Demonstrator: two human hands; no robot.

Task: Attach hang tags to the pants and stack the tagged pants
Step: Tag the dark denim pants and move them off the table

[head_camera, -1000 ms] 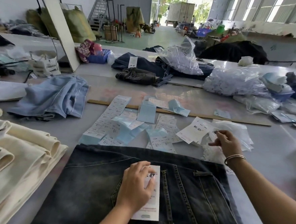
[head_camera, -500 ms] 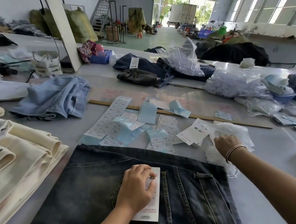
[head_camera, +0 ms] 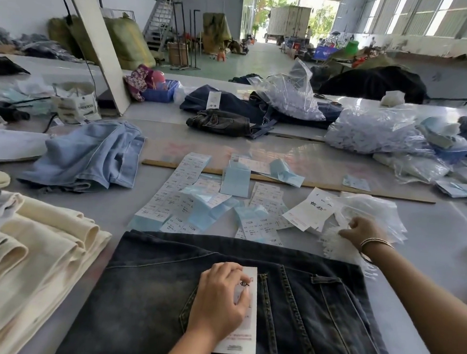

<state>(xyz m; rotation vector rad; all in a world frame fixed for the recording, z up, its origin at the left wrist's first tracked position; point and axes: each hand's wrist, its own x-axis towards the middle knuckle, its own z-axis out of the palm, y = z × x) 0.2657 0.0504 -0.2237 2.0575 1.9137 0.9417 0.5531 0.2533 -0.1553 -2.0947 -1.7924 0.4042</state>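
Observation:
Dark washed jeans point(head_camera: 149, 295) lie flat on the table right in front of me. A white hang tag point(head_camera: 244, 340) lies on their back pocket, and my left hand point(head_camera: 219, 300) rests on it with curled fingers holding it down. Off to the right, my right hand point(head_camera: 361, 231) reaches into a heap of white plastic tag fasteners point(head_camera: 335, 246) beside a clear bag point(head_camera: 373, 211), fingers pinching at them. More white hang tags point(head_camera: 310, 210) and strips of blue-backed size stickers point(head_camera: 176, 192) are spread behind the jeans.
A stack of folded cream pants point(head_camera: 36, 251) sits at my left. Light blue jeans point(head_camera: 90, 155) lie behind it. A wooden ruler point(head_camera: 336, 188) crosses the table. Dark jeans point(head_camera: 225, 121) and bags of white fasteners point(head_camera: 374, 128) fill the far side.
My right hand moved down from the clear bag's opening onto the heap of white fasteners and closed its fingers there. My left hand stayed on the tag.

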